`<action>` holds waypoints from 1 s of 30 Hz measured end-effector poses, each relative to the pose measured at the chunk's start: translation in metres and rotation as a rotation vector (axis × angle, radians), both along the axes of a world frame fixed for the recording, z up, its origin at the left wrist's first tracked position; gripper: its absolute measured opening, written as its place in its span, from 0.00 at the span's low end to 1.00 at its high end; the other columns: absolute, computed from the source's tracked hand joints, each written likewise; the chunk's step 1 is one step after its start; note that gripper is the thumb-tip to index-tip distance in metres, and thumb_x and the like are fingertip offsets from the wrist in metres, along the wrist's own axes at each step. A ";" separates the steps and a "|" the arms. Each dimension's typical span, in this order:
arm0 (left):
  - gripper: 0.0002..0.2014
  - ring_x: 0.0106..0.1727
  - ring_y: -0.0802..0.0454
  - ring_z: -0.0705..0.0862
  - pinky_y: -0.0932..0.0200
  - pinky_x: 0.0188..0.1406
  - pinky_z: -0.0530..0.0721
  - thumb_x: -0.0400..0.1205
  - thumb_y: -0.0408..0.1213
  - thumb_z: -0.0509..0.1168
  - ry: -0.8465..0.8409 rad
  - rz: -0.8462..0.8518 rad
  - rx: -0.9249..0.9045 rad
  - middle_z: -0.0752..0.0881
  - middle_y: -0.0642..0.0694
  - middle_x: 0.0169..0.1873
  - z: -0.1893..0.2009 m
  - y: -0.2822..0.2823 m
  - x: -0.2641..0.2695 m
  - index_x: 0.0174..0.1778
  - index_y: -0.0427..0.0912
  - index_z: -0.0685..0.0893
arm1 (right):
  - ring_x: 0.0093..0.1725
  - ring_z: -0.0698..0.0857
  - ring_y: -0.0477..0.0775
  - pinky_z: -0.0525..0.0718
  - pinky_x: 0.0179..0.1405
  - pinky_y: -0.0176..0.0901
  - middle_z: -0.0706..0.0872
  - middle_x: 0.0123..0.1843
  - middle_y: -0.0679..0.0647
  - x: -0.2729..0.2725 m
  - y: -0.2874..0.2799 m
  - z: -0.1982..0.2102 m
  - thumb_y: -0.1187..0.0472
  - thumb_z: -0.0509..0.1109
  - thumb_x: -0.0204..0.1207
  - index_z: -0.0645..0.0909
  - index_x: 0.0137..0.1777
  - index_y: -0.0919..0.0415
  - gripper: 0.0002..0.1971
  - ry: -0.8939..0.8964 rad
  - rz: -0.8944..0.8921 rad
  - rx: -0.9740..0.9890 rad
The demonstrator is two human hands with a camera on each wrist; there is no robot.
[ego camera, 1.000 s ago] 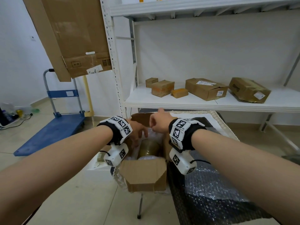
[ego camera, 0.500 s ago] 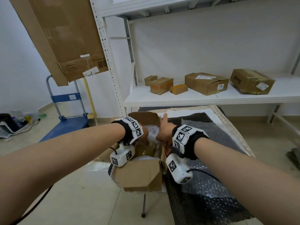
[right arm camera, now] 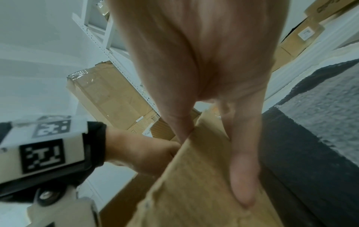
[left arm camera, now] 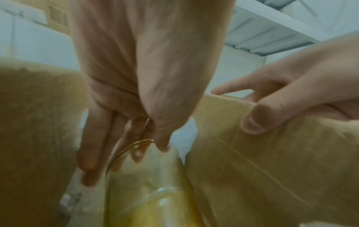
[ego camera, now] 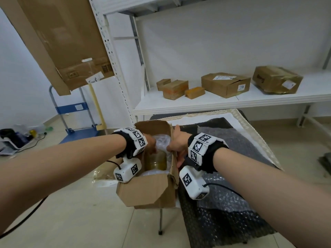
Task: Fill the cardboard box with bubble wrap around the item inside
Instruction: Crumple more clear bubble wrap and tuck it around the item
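An open cardboard box (ego camera: 148, 188) stands at the table's left edge. Inside it is a yellowish glass jar (ego camera: 157, 161) with clear bubble wrap (ego camera: 162, 139) behind it. My left hand (ego camera: 151, 145) reaches down into the box. Its straight fingers (left arm camera: 89, 153) lie beside the jar's rim (left arm camera: 132, 145), and the thumb touches that rim. My right hand (ego camera: 176, 146) pinches the box's right wall (right arm camera: 194, 176), thumb (left arm camera: 252, 121) inside and fingers (right arm camera: 242, 176) outside. The jar's lower part is hidden.
A large sheet of bubble wrap (ego camera: 232, 203) covers the dark table to the right of the box. Behind it, a white shelf (ego camera: 223, 102) carries several small cartons. A blue trolley (ego camera: 77, 122) and a tall leaning carton (ego camera: 59, 42) are at the left.
My right hand has come down from a fist above the box and taken hold of its right wall. My left hand has sunk deeper beside the jar.
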State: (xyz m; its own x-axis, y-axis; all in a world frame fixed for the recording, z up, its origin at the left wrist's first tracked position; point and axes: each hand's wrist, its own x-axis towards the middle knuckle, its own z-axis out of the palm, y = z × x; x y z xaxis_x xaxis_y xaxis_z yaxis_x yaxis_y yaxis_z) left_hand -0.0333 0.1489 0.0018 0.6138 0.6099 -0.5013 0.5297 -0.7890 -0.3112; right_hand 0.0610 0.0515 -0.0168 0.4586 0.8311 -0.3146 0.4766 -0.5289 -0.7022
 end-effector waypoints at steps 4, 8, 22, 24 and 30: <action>0.26 0.54 0.44 0.86 0.52 0.48 0.84 0.69 0.50 0.78 -0.273 -0.346 0.287 0.86 0.46 0.55 0.024 0.001 0.011 0.60 0.44 0.81 | 0.65 0.85 0.71 0.86 0.63 0.61 0.81 0.69 0.72 0.008 -0.004 -0.001 0.60 0.76 0.76 0.53 0.83 0.65 0.43 0.037 0.008 -0.034; 0.31 0.66 0.45 0.79 0.51 0.66 0.78 0.71 0.45 0.78 -0.247 -0.430 0.160 0.80 0.46 0.66 0.018 0.003 0.019 0.70 0.47 0.77 | 0.68 0.83 0.70 0.84 0.65 0.61 0.76 0.75 0.71 0.006 -0.003 -0.005 0.56 0.77 0.75 0.43 0.86 0.63 0.51 -0.035 0.023 -0.020; 0.18 0.70 0.51 0.76 0.56 0.67 0.73 0.88 0.43 0.57 -0.209 0.029 -0.286 0.79 0.51 0.69 0.014 0.009 0.017 0.74 0.50 0.77 | 0.68 0.81 0.74 0.83 0.64 0.67 0.74 0.74 0.69 0.001 -0.009 -0.007 0.60 0.77 0.75 0.45 0.85 0.58 0.48 -0.073 0.035 0.014; 0.12 0.59 0.50 0.85 0.55 0.60 0.81 0.83 0.42 0.62 -0.223 -0.050 -0.082 0.88 0.52 0.55 0.030 0.022 0.005 0.57 0.49 0.88 | 0.67 0.82 0.74 0.84 0.64 0.67 0.75 0.73 0.69 0.002 -0.012 -0.007 0.60 0.76 0.75 0.48 0.83 0.58 0.45 -0.071 0.035 0.010; 0.20 0.65 0.48 0.83 0.55 0.66 0.81 0.82 0.38 0.62 0.324 -0.151 0.099 0.85 0.54 0.65 0.022 0.023 -0.022 0.69 0.58 0.83 | 0.61 0.85 0.73 0.86 0.59 0.66 0.76 0.69 0.68 -0.004 -0.016 -0.002 0.61 0.74 0.76 0.52 0.80 0.56 0.40 -0.083 0.039 0.009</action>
